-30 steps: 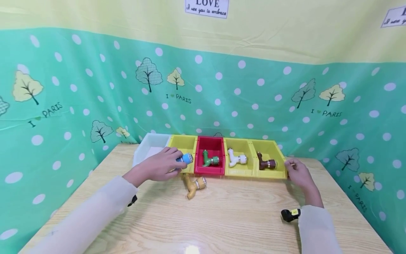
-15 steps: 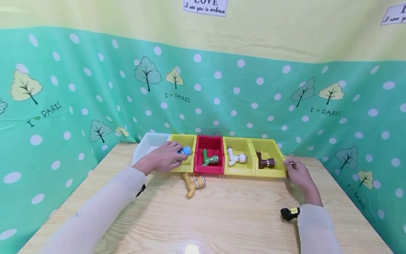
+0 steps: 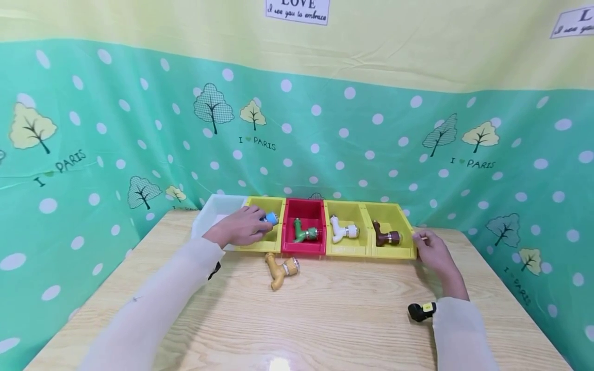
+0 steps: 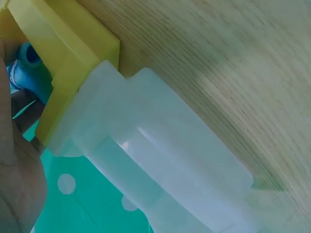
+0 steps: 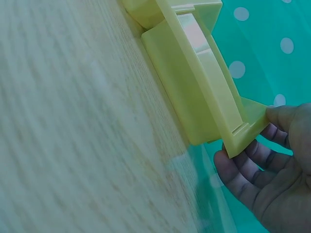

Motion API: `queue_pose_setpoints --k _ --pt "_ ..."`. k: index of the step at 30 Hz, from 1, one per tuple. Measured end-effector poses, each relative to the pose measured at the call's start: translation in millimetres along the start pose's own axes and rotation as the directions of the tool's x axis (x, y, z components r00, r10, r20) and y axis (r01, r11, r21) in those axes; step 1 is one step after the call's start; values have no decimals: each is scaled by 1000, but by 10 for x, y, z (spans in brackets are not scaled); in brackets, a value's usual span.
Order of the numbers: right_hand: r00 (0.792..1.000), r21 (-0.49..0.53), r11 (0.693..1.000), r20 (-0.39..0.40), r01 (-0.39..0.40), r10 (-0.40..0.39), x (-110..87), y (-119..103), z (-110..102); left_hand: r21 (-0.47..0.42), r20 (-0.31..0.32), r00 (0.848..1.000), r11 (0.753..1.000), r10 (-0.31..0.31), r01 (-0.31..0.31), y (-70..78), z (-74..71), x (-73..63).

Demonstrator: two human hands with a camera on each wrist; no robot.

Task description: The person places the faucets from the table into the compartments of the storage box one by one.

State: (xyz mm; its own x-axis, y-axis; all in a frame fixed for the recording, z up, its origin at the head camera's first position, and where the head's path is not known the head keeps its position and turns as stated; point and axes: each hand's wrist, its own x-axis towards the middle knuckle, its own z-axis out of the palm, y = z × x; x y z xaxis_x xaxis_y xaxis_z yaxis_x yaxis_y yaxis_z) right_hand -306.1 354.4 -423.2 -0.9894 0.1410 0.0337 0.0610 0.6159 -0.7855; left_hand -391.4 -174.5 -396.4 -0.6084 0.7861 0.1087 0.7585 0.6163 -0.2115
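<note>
My left hand [image 3: 240, 226] holds a blue plastic tap [image 3: 271, 219] inside the yellow bin [image 3: 265, 203] that is second from the left. In the left wrist view the tap's open spout shows past the yellow wall, with fingers beside it; the rest is hidden. My right hand [image 3: 435, 253] pinches the outer rim of the rightmost yellow bin [image 5: 214, 92], thumb on one side and fingers on the other. A green tap [image 3: 305, 232] lies in the red bin [image 3: 303, 207], a white tap [image 3: 343, 230] and a brown tap [image 3: 385, 235] in the yellow bins beyond.
A tan tap [image 3: 281, 270] lies on the wooden table [image 3: 325, 309] just in front of the bin row. The translucent white bin [image 3: 218, 205] forms the left end. A polka-dot curtain [image 3: 315, 134] hangs behind and at both sides.
My left hand has moved a little away from me with the blue tap, farther into the yellow bin. My right hand stays at the end bin's rim.
</note>
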Motion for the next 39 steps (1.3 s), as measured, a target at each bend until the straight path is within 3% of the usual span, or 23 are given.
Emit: queue_pose_setpoints --k 6,12,25,32,39 --pt "1000 7 1000 -1 6 -6 14 33 -1 6 70 997 1000 -29 29 19 -9 89" --pt "1000 -8 1000 1 16 -16 19 21 -1 10 159 985 998 -69 69 15 -23 151" --pt "1000 1 1000 -1 19 -19 20 45 -4 -11 317 934 984 -164 176 65 -47 315" --pt "1000 -5 1000 -1 20 -20 15 50 5 -16 351 918 979 -186 204 110 -90 325" --pt "1000 -3 1000 -4 16 -16 19 49 3 -59 346 921 976 -179 212 103 -103 339"
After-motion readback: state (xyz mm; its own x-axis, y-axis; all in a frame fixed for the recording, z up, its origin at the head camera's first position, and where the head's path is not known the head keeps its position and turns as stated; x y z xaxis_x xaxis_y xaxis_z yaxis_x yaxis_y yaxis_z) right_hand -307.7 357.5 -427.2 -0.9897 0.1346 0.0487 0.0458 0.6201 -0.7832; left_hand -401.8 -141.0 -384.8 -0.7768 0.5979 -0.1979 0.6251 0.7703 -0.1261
